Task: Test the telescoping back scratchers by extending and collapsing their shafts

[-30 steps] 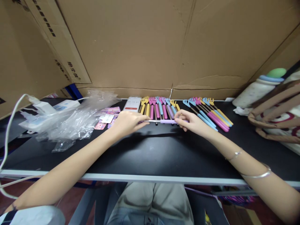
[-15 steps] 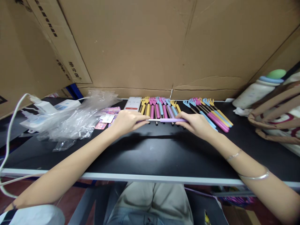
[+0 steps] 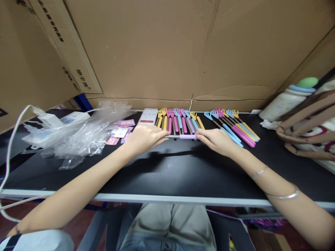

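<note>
Head view shows the left hand (image 3: 145, 137) and right hand (image 3: 215, 140) each pinching an end of the purple stick (image 3: 187, 136), held sideways by the row of colored sticks (image 3: 180, 120) on the table (image 3: 167, 170), maybe pushing it shorter, which needs a straight, gentle push.

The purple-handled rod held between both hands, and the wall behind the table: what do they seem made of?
The purple-handled rod: a thin shiny silver shaft, probably metal, with a matte lilac grip, likely plastic or rubber. The wall: brown cardboard, judging by its creases and matte surface.
</note>
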`<state>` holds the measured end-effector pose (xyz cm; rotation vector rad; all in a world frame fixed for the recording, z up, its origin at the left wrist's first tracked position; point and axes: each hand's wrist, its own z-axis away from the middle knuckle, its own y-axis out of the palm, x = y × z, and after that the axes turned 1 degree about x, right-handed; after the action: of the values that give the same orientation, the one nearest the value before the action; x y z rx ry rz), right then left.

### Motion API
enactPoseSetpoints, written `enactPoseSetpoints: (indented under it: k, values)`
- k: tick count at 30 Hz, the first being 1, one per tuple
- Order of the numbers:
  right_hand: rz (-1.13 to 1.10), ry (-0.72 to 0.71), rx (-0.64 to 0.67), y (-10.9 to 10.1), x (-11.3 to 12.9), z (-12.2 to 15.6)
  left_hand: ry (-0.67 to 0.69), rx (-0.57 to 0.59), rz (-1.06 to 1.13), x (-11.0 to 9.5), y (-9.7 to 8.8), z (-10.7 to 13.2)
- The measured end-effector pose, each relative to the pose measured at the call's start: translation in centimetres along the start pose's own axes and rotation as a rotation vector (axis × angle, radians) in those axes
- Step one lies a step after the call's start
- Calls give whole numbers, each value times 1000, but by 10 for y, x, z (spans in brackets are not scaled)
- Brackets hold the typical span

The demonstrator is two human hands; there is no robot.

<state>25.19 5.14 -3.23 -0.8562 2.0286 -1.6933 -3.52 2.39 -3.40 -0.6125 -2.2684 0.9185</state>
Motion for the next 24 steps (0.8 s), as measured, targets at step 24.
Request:
enactPoseSetpoints:
  k: [24]
  values:
    - [48,-20,100,-2,5,2,-23,-39,25,-7,10,1]
